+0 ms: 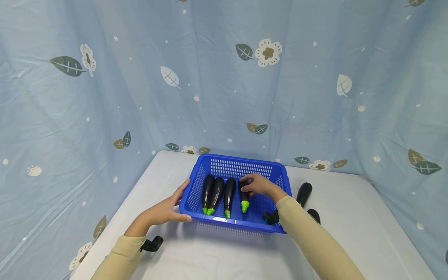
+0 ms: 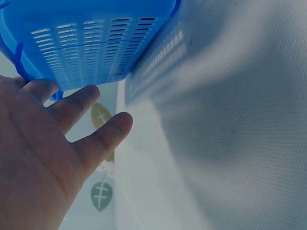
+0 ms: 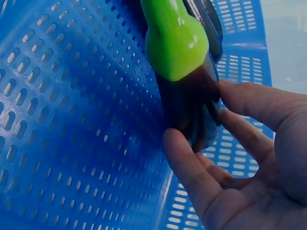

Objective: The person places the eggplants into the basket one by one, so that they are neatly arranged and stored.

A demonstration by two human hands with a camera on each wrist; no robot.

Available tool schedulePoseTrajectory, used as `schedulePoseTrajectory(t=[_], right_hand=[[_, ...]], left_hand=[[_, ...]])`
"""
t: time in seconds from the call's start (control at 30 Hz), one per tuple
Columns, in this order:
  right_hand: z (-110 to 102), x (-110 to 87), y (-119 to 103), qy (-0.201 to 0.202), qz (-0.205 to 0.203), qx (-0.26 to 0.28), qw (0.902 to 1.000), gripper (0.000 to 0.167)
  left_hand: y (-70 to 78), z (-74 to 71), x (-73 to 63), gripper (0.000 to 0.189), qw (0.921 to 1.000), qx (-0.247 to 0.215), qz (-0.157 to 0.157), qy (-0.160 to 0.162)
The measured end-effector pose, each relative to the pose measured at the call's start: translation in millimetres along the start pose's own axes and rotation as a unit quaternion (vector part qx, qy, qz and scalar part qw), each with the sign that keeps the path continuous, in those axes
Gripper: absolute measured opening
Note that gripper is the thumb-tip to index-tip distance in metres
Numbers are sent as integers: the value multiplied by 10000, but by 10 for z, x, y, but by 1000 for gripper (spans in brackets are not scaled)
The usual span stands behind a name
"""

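Observation:
A blue plastic basket (image 1: 213, 219) with slotted walls stands on the table. My left hand (image 1: 168, 210) rests at its left front corner, fingers spread along the rim; in the left wrist view the left hand (image 2: 48, 148) has two fingertips reaching past the wall. Inside, three dark eggplants (image 1: 229, 194) with green stem ends lie side by side at the left. Right of them, my right hand (image 1: 257, 184) pinches another eggplant (image 1: 246, 198), its green end toward me. The right wrist view shows thumb and fingers on either side of this eggplant (image 3: 184, 105).
Two more eggplants (image 1: 304, 193) lie on the white table (image 1: 350, 217) right of the basket, one partly hidden by my right sleeve (image 1: 308, 237). A blue patterned curtain (image 1: 217, 97) hangs behind and along both sides. A black wrist device (image 1: 153, 244) juts from my left sleeve.

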State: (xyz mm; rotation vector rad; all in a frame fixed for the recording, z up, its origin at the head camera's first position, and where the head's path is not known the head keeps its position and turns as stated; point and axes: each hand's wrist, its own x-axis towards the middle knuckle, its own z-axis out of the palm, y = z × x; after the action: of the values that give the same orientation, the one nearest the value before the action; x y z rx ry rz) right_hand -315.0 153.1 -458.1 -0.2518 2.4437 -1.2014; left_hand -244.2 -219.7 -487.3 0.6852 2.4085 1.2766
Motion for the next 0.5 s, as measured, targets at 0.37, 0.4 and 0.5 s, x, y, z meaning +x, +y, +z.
schedulePoseTrajectory(t=[0.37,0.4,0.5], right_hand=[[27,22,32,-250,50,217,9994,43],[23,22,32,-253,45,216,9994,43],[11,16,22,-228,38,234,9995,43]], left_hand=[[-5,-1,-5,124,10000,-5,-32,-5],[-2,-2,-6,124,10000,-9,-42,-3],[4,-3,-6,124,10000,-16,-66,9]])
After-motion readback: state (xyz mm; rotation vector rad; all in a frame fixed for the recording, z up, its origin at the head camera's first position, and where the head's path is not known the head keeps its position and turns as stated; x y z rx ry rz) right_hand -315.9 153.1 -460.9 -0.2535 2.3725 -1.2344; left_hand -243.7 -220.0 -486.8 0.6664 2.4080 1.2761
